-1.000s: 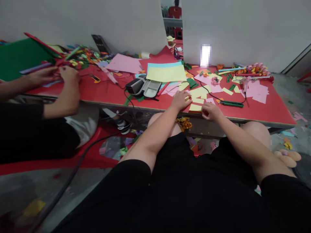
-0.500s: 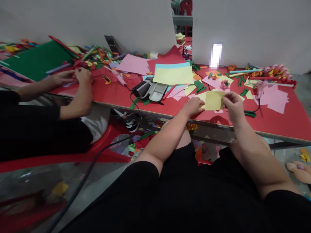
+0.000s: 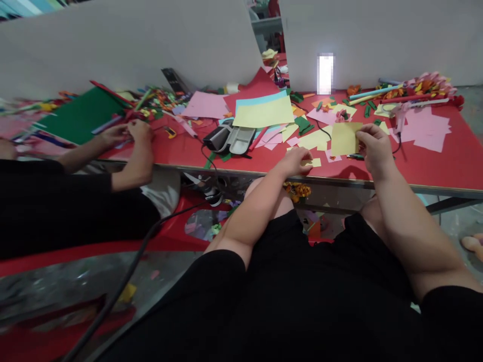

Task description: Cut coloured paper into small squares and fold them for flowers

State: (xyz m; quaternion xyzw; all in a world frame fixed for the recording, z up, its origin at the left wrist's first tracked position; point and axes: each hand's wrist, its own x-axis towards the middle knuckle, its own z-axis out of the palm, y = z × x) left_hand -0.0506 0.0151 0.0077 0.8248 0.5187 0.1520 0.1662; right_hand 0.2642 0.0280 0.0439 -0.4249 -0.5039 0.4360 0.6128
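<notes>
A yellow paper square [image 3: 344, 139] hangs upright from my right hand [image 3: 375, 146], pinched between thumb and fingers at its right edge. My left hand [image 3: 297, 162] is low over the front edge of the red table [image 3: 339, 173], fingers curled above a small pale yellow strip [image 3: 315, 162]; what its fingertips hold, if anything, is too small to make out. Beyond the square sits a pink paper flower [image 3: 343, 115]. Left of my hands, an open grey case [image 3: 242, 140] stands in front of stacked yellow and blue sheets [image 3: 263, 111].
Right of my right hand are a pink glue gun [image 3: 400, 118] and pink sheets [image 3: 426, 129]. Paper rolls [image 3: 377, 94] lie behind. At left, another person's hands [image 3: 130, 131] work near a green sheet [image 3: 85, 116]. A bright screen [image 3: 325, 74] stands behind the table.
My right hand has moved right and up with the yellow square, away from my left hand. The pale strip by my left fingers now shows. The camera view has shifted.
</notes>
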